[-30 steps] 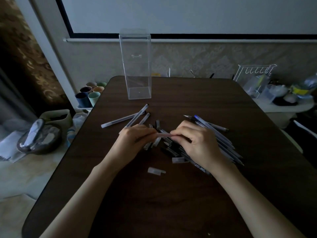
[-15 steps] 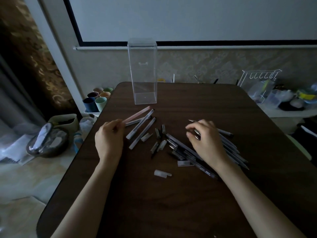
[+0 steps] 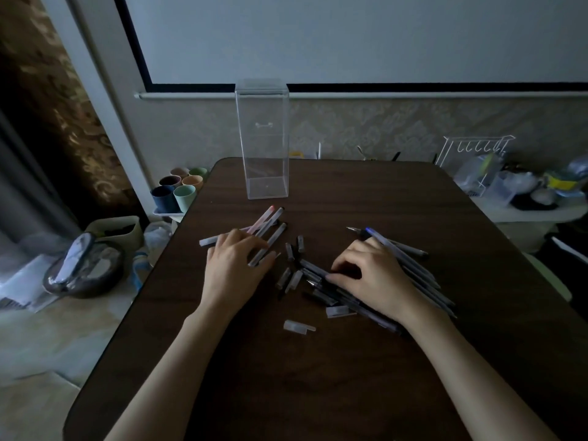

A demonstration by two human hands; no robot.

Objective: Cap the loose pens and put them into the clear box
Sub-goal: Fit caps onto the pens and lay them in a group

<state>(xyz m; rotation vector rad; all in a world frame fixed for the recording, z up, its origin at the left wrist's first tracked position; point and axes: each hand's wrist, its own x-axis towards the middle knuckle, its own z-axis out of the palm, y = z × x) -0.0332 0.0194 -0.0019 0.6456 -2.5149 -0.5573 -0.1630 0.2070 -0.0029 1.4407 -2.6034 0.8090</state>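
Our left hand (image 3: pixel 235 265) lies low on the table (image 3: pixel 318 386), left of the frame's centre. Its fingers are nearly flat and relaxed across a small fan of capped pens (image 3: pixel 273 222), gripping nothing. Our right hand (image 3: pixel 372 278) sits right of centre with its fingers curled down onto a heap of pens (image 3: pixel 416 275). The fingertips meet a dark barrel, but we cannot tell whether they pinch it or only touch it.

The table is dark brown wood grain with rounded corners and fills the lower frame. The room is dim. A pale screen with a dark border (image 3: pixel 350 36) hangs at the top above patterned wallpaper, and a figured curtain (image 3: pixel 47 90) fills the upper left. Pastel cups (image 3: pixel 178 192) cluster beside the table's left edge, with a bag (image 3: pixel 82 268) on the floor below them. A white wire rack (image 3: pixel 471 151) stands among clutter at the right.

The clear box (image 3: pixel 264 138) is tall and narrow and stands upright at the table's far edge, upper centre, well apart from both hands. The pens in the fan are frosted and slim, one of them pinkish (image 3: pixel 262 219). The heap is darker, with a blue-ended pen (image 3: pixel 370 232) sticking out at its top. Short dark caps (image 3: pixel 291 251) lie between the hands. Two frosted caps (image 3: pixel 299 326) lie nearer us, below the heap.
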